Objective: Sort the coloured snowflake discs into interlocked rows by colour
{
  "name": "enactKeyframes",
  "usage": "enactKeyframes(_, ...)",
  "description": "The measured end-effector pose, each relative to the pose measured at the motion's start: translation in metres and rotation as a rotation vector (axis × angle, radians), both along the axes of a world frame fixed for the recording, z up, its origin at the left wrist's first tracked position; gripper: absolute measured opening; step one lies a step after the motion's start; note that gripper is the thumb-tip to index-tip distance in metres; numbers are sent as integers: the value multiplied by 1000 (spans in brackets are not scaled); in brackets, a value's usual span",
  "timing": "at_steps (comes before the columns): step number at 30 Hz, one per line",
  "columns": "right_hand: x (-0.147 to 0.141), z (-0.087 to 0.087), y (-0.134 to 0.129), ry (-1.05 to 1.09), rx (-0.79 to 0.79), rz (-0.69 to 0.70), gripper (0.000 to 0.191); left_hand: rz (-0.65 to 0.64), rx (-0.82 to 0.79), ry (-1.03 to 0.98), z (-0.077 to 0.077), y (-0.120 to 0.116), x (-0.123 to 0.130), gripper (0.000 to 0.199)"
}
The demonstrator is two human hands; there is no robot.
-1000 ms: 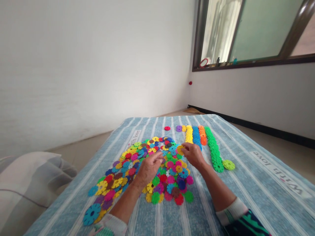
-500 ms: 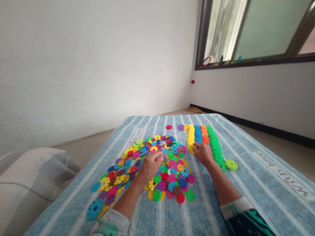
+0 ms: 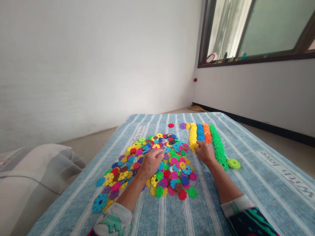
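A loose pile of notched plastic flower discs [image 3: 169,173] in many colours lies on the striped cloth. Over its middle is my left hand [image 3: 152,161], its fingers curled and closed; what they hold, if anything, is hidden. My right hand [image 3: 206,152] is at the near end of the row of overlapping yellow discs [image 3: 193,132], thumb and fingertips closed on the nearest yellow disc. Alongside run a blue row [image 3: 200,131], a short orange row [image 3: 206,130] and a longer green row [image 3: 218,147]. My right hand partly covers the near ends of the blue and orange rows.
Light green discs [image 3: 233,163] lie beside the green row's near end. At the back are a single red disc [image 3: 171,125], a purple disc [image 3: 182,126] and a darker yellow disc [image 3: 188,125]. A fabric-covered object [image 3: 36,183] stands left of the striped cloth [image 3: 248,196].
The view has shifted slightly, so the scene sits a little further right. Both hands stay at nearly the same places, the right one still at the yellow row's near end.
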State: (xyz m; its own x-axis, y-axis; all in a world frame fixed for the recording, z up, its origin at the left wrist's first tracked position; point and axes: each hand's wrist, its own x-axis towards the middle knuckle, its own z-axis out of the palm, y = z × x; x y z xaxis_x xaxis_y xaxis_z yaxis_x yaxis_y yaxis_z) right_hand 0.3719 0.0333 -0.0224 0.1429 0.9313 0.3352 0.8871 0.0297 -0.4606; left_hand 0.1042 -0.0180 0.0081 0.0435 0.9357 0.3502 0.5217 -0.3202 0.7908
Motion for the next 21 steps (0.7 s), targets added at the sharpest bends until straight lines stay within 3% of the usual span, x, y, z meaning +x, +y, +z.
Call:
enactKeyframes(10,3,-3,2,-6,-30,6,34,6,46,86,-4,4,-4,26)
enactKeyframes(21,1,0,-5,17,37,-28,26,137,62,65,-1,7,-16,24)
